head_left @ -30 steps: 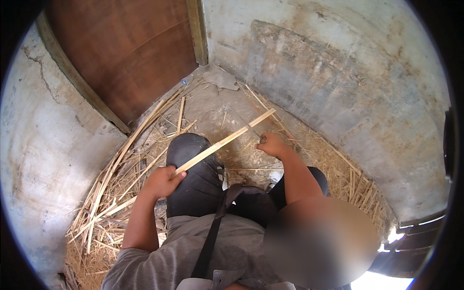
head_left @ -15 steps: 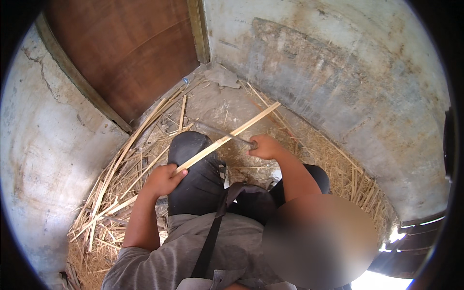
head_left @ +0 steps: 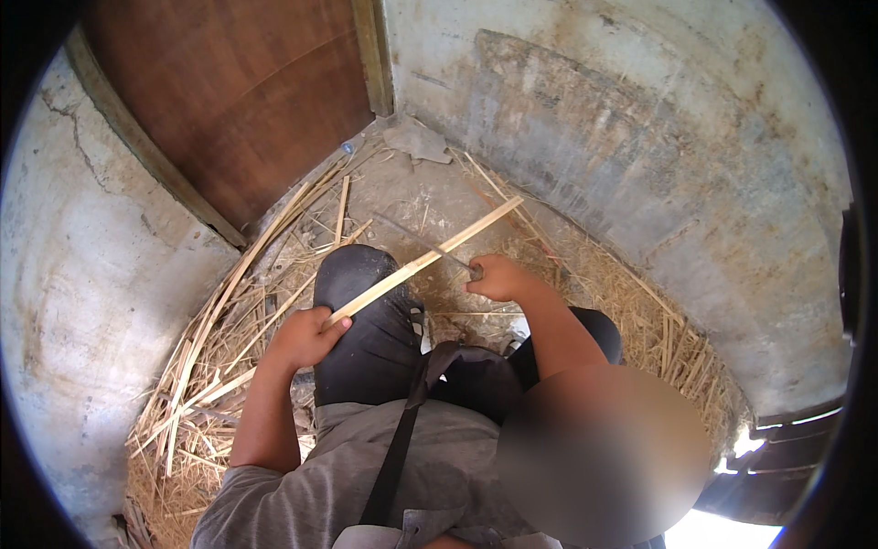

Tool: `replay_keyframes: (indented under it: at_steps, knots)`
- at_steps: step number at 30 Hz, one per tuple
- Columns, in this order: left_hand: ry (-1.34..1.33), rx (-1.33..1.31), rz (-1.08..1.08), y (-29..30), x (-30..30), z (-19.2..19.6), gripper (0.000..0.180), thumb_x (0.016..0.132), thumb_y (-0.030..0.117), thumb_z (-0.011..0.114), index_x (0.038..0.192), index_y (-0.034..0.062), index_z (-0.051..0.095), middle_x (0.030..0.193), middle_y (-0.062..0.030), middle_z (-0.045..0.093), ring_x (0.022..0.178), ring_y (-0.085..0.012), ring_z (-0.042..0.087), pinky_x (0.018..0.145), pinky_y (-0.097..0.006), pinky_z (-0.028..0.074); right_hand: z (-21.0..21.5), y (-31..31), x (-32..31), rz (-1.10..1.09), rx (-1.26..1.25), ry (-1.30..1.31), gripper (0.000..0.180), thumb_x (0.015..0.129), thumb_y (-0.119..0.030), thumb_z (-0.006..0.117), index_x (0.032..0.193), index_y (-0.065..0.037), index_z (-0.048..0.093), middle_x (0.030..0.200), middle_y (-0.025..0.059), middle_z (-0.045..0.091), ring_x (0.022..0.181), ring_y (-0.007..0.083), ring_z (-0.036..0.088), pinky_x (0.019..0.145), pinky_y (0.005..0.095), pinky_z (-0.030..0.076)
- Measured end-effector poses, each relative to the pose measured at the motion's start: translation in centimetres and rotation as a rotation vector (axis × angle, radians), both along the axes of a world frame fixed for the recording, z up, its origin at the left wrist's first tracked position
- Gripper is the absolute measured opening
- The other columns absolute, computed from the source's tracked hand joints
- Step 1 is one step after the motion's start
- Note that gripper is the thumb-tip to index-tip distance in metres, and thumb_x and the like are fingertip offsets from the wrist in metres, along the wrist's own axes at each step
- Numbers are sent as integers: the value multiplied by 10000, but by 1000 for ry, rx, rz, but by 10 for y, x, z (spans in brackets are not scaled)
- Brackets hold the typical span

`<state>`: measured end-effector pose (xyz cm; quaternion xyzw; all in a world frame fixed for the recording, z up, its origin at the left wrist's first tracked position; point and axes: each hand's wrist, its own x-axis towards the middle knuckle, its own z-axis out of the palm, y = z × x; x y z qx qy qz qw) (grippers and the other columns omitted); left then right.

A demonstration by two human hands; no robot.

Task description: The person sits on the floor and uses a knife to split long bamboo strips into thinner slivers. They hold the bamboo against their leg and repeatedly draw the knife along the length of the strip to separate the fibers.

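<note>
The long pale wooden strip point(head_left: 425, 263) looks dry, smooth and matt, freshly split. The thin grey metal blade point(head_left: 422, 242) is dull, not shiny. Straw-coloured split slivers and shavings point(head_left: 215, 352) look fibrous and rough. The grey plastered wall point(head_left: 640, 156) is coarse, stained and cracked. The reddish-brown wooden door panel point(head_left: 229, 91) is smooth, faintly satiny. The black trousers point(head_left: 366, 339) are matt cloth.
</note>
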<state>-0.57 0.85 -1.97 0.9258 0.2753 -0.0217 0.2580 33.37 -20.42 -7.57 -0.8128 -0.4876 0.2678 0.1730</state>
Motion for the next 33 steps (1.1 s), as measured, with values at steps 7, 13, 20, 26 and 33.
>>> replay_keyframes:
  at_steps: [7, 13, 20, 26, 33]
  knots:
    - [3, -13, 11, 0, -1, 1, 526, 966, 498, 635, 800, 0, 598, 729, -219, 600, 692, -387, 602, 671, -460, 470, -1, 2, 3, -2, 59, -47, 563, 788, -411, 769, 1183, -16, 696, 1137, 257, 693, 1088, 417, 656, 941, 462, 520]
    - [29, -27, 23, -2, 1, 4, 526, 967, 503, 632, 818, -1, 598, 737, -220, 606, 694, -379, 606, 673, -459, 471, -16, -10, 24, -203, 79, -50, 600, 783, -420, 766, 1197, 8, 686, 1165, 256, 690, 1106, 425, 651, 948, 456, 520]
    - [0, -16, 28, -2, 1, 2, 548, 953, 523, 640, 800, -1, 599, 718, -228, 620, 696, -415, 619, 668, -477, 480, 5, -8, 9, -141, 70, -39, 620, 787, -430, 763, 1221, 5, 681, 1205, 258, 678, 1141, 414, 641, 976, 453, 507]
    - [-1, -16, 20, -1, 0, 0, 544, 959, 516, 636, 807, -5, 602, 729, -225, 612, 706, -402, 618, 677, -467, 477, 14, 0, 1, 13, -1, 2, 632, 787, -439, 772, 1234, -2, 678, 1215, 247, 678, 1144, 419, 634, 982, 459, 500]
    - [29, -70, 36, -2, 3, 4, 536, 969, 501, 631, 818, -12, 606, 730, -212, 600, 691, -365, 600, 670, -458, 463, 0, -22, 32, -377, 174, 4, 577, 801, -434, 769, 1161, 10, 687, 1118, 256, 690, 1083, 418, 653, 944, 475, 510]
